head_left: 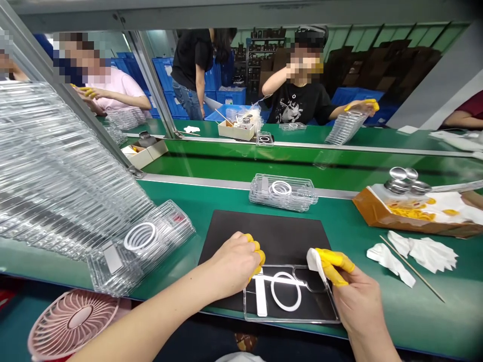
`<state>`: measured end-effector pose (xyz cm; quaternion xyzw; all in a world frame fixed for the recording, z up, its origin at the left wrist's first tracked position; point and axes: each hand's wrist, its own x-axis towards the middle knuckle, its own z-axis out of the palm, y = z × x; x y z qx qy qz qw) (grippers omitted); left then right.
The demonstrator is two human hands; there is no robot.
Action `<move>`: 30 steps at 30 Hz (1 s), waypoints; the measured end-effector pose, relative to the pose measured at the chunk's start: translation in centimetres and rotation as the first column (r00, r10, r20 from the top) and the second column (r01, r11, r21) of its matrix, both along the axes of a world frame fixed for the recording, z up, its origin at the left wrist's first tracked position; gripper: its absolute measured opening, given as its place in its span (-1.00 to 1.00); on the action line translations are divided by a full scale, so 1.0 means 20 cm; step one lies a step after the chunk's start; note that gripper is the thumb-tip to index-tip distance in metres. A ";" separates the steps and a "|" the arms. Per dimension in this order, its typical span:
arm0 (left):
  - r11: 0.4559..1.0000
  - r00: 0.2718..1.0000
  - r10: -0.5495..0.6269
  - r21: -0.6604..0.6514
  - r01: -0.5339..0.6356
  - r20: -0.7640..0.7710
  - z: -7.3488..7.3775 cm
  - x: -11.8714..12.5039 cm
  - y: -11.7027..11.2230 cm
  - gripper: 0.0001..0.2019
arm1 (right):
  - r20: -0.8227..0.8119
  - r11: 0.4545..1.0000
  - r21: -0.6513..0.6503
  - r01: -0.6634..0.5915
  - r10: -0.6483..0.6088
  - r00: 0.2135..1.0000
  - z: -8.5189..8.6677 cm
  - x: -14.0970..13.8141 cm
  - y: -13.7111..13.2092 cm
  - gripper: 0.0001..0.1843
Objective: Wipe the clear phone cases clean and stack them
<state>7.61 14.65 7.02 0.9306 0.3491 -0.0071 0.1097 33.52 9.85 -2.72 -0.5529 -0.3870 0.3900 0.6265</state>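
Note:
A clear phone case point(290, 296) with a white ring and white strip lies on a black mat point(275, 236) at the table's near edge. My left hand point(236, 261), with yellow finger cots, is curled and presses on the case's upper left corner. My right hand point(347, 286), also in yellow cots, pinches a small white wipe point(315, 261) just above the case's upper right corner.
A long leaning row of clear cases point(68, 191) fills the left side. A small stack of cases point(283, 191) sits beyond the mat. A cardboard tray point(411, 211) with metal caps, white wipes point(418, 251) and a thin stick point(411, 276) lie right. A pink fan point(71, 322) stands near left. Other people work across the belt.

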 end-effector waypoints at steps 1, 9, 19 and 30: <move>1.000 1.000 -0.010 0.008 0.010 -0.016 0.00 0.01 0.00 -0.86 | 0.003 1.000 0.001 -0.001 0.001 1.000 0.00 0.00 0.00 -0.58; 0.990 0.990 -0.094 0.090 0.104 -0.103 0.02 0.05 0.01 -0.89 | 0.029 1.000 -0.003 -0.003 0.003 1.000 0.02 -0.02 0.00 -0.61; 0.988 0.997 -0.065 0.134 0.070 -0.042 -0.04 0.01 0.01 -0.86 | 0.074 1.000 0.002 -0.025 0.024 0.997 0.01 -0.01 0.00 -0.63; 0.990 0.996 0.008 0.136 -0.021 0.091 -0.06 -0.05 0.00 -0.82 | 0.102 0.999 0.007 -0.033 0.032 0.994 0.01 -0.01 0.00 -0.62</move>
